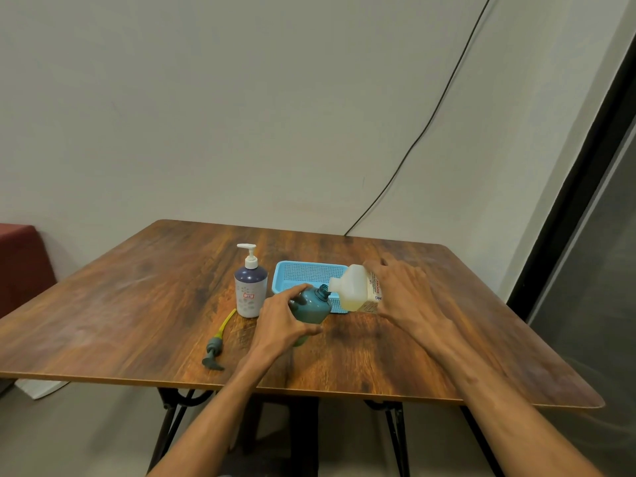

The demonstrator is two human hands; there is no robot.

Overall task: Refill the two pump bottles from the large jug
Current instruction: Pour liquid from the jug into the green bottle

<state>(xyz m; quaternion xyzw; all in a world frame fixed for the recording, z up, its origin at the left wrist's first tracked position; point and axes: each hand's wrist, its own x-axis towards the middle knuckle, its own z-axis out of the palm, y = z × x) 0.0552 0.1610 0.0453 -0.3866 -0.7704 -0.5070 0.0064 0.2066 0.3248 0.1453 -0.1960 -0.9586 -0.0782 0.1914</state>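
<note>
My left hand grips a teal pump bottle, tilted to the right with its open neck uncovered. My right hand holds the translucent white jug on its side, its mouth touching the teal bottle's neck; yellowish liquid shows low in the jug. The teal bottle's pump head, with a yellow-green tube, lies on the table left of my left hand. A second pump bottle, purple and white with its white pump fitted, stands upright behind it.
A light blue perforated basket sits on the brown wooden table behind the bottle and jug. A black cable runs down the wall to the table's far edge. A dark red seat stands at the far left.
</note>
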